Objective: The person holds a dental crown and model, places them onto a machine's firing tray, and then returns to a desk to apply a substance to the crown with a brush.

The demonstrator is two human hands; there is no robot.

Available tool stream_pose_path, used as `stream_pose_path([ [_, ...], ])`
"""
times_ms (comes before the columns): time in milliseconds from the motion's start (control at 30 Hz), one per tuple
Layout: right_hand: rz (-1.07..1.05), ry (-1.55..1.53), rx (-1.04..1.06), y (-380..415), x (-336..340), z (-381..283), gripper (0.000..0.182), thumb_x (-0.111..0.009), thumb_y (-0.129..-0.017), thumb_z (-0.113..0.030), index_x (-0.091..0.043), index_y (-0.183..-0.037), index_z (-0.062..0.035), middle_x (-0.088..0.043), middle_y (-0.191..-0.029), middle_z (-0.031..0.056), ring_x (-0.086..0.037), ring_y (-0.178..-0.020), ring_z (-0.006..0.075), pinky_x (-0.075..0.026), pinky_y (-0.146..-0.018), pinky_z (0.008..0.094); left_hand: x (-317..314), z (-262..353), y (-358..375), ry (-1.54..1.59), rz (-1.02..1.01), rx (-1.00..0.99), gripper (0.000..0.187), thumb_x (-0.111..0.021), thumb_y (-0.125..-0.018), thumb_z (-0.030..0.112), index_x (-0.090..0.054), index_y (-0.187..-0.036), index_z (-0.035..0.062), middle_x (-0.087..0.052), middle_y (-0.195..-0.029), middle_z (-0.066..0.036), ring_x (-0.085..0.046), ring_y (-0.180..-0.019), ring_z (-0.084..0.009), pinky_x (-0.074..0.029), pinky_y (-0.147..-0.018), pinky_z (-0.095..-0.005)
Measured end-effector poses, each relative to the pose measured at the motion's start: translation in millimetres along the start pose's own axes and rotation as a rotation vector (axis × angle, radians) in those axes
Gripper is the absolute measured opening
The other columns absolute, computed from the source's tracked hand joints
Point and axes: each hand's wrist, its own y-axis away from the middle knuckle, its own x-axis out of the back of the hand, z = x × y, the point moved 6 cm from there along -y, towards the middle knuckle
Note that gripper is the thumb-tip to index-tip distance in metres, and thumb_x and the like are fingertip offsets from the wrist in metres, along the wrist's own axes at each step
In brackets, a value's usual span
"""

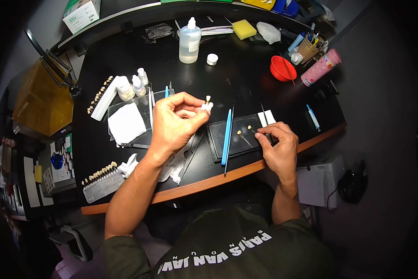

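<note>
My left hand (174, 121) is raised over the desk, thumb and fingers pinching a small white piece (206, 107). A cream tooth-shaped crown (208, 98) stands up from that piece. Lower on the right, my right hand (279, 145) pinches the stem of a tooth shade tab (250, 127), its cream tip pointing left. Another shade tab (239, 133) lies on the dark tray (216, 139) just left of those fingers. Across the tray rest a blue-handled tool (227, 137) and a thin dark tool. A white slip (266, 118) lies behind my right hand.
Shade guides with rows of teeth (99, 179) sit at the left. Beyond my left forearm are a folded white cloth (127, 123) and small bottles (125, 88). A clear squeeze bottle (189, 44), red bowl (283, 69) and pink flask (321, 67) stand farther back.
</note>
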Motion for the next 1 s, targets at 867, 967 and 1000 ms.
stream_pose_path([
  [867,-0.233,-0.616,-0.030,-55,-43,-46,0.015,-0.065,-0.094,0.000,-0.073,-0.106,0.0035,-0.073,-0.089,0.0076,-0.068,-0.082,0.0102,-0.054,-0.073,0.0228,-1,-5,-1,0.054,-0.007,0.034,0.012,-0.075,-0.083,0.000,-0.070,-0.092,-0.0059,-0.072,-0.083,-0.009,-0.062,-0.068,-0.0027,-0.050,-0.062,-0.0159],
  [967,-0.253,-0.695,-0.045,-61,-51,-57,0.016,-0.066,-0.093,0.001,-0.071,-0.107,0.0053,-0.073,-0.089,0.0086,-0.069,-0.083,0.0103,-0.055,-0.074,0.0224,-1,-6,-1,0.027,-0.034,0.043,0.011,-0.072,-0.086,-0.001,-0.068,-0.095,-0.0061,-0.073,-0.087,-0.012,-0.072,-0.076,-0.0113,-0.058,-0.072,-0.0221],
  [1000,-0.252,-0.704,-0.039,-64,-53,-59,0.015,-0.066,-0.093,0.001,-0.070,-0.107,0.0057,-0.073,-0.088,0.0089,-0.069,-0.083,0.0104,-0.056,-0.074,0.0222,-1,-6,-1,0.019,-0.033,0.044,0.011,-0.072,-0.086,-0.001,-0.068,-0.095,-0.0060,-0.073,-0.087,-0.012,-0.072,-0.076,-0.0113,-0.058,-0.071,-0.0221],
])
